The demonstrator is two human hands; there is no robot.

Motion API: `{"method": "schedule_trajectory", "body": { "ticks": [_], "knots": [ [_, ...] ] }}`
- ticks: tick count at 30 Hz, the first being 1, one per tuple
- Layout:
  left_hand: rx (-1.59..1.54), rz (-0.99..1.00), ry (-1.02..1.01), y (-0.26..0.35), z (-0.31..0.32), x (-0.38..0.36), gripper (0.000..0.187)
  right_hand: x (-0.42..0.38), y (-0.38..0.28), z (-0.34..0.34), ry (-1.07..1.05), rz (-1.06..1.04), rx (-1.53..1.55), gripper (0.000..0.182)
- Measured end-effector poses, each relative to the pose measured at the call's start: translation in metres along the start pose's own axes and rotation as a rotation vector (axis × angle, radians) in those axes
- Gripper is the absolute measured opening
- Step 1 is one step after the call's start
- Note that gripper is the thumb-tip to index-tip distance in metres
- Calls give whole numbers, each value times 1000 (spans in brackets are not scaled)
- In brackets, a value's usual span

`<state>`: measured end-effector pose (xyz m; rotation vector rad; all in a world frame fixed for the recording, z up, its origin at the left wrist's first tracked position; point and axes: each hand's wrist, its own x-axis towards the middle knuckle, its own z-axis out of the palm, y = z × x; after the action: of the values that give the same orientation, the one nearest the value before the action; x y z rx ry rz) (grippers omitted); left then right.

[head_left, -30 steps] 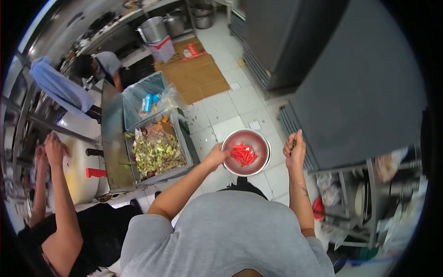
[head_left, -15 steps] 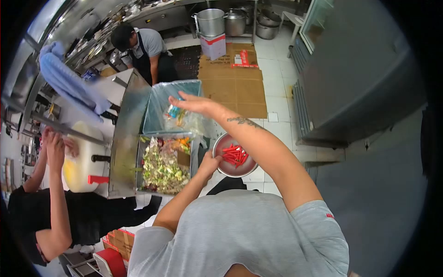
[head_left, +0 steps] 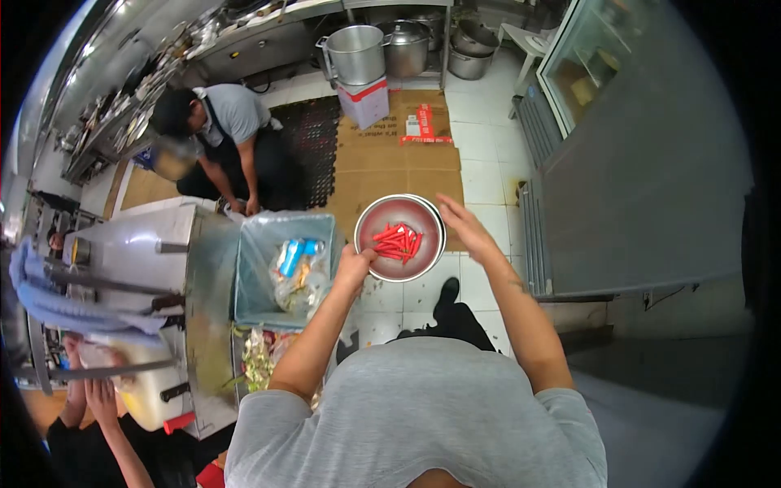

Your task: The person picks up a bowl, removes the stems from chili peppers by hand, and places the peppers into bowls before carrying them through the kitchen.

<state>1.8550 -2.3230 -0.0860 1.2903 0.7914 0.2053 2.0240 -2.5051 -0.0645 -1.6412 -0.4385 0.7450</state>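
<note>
A metal bowl [head_left: 366, 213], its rim looking doubled as if two are stacked, hangs in front of me above the floor. Several red chili peppers [head_left: 397, 243] lie inside it. My left hand [head_left: 355, 267] grips the bowl's left rim, thumb on the inside. Close to the right rim, my right hand [head_left: 468, 226] has its fingers stretched out. Whether its fingertips touch the bowl I cannot make out.
A lined bin [head_left: 244, 281] with plastic waste and a container of vegetable scraps [head_left: 259, 362] stand left. A worker crouches [head_left: 236, 122] beyond the steel table [head_left: 130, 236]; another works at lower left. Cardboard [head_left: 390, 171] covers floor ahead, a grey cabinet [head_left: 643, 187] stands right.
My viewpoint has advanced, and the bowl sits farther forward. My right hand has swung from above the bin to the bowl's right side. The left hand keeps hold of the rim.
</note>
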Motion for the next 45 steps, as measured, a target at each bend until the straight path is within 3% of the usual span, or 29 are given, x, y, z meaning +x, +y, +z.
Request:
{"method": "schedule_trajectory", "body": {
  "ticks": [3, 5, 6, 7, 8, 11, 12, 13, 14, 18, 22, 23, 26, 29, 33, 35, 36, 39, 40, 43, 44, 45],
  "knots": [
    [-17, -54, -41, 2, 41, 55, 23, 13, 17, -25, -159, 287, 659, 58],
    [12, -97, -124, 13, 66, 95, 24, 44, 27, -40, -80, 223, 704, 60],
    [51, -141, -184, 24, 75, 110, 25, 60, 28, -52, -38, 184, 807, 48],
    [92, -185, -243, 35, 84, 124, 26, 76, 29, -64, 18, 169, 746, 47],
    [76, -179, -160, 54, 102, 127, 30, 91, 18, -76, 72, 148, 683, 46],
    [364, 105, -115, 97, 111, 168, 33, 154, 2, -119, 204, 28, 489, 45],
    [385, 52, -88, 121, 111, 172, 35, 173, 1, -132, 232, 6, 513, 46],
    [497, -91, 75, 146, 116, 174, 33, 189, 1, -142, 262, -10, 535, 47],
    [361, -54, 58, 143, 108, 193, 32, 201, -12, -154, 278, 74, 632, 48],
    [27, 100, 149, 165, 108, 260, 34, 278, -17, -194, 233, 85, 713, 46],
    [53, 108, 198, 194, 129, 347, 36, 355, -22, -216, 274, 82, 730, 44],
    [107, 202, 186, 184, 126, 383, 37, 376, -19, -221, 304, 99, 729, 44],
    [160, 140, 147, 233, 158, 446, 34, 441, -28, -240, 372, 75, 713, 44],
    [152, 293, 9, 267, 189, 518, 36, 480, -49, -260, 393, 0, 668, 46],
    [111, 281, -60, 318, 250, 586, 37, 521, -69, -294, 444, 16, 685, 51],
    [293, 275, -10, 344, 282, 595, 35, 540, -83, -309, 452, 39, 714, 52],
    [159, 329, -8, 336, 295, 619, 32, 551, -95, -315, 445, 63, 731, 52],
    [168, 186, -124, 340, 325, 657, 34, 594, -79, -347, 368, 70, 711, 53],
    [144, 238, -151, 328, 331, 679, 35, 613, -80, -358, 380, 33, 669, 53],
    [52, 87, -85, 349, 357, 707, 34, 658, -105, -384, 401, -11, 590, 53],
    [81, 201, -65, 357, 362, 722, 30, 675, -107, -395, 421, -20, 552, 53],
    [75, 176, -43, 363, 362, 736, 29, 687, -107, -405, 445, -18, 515, 53]
  ]
}}
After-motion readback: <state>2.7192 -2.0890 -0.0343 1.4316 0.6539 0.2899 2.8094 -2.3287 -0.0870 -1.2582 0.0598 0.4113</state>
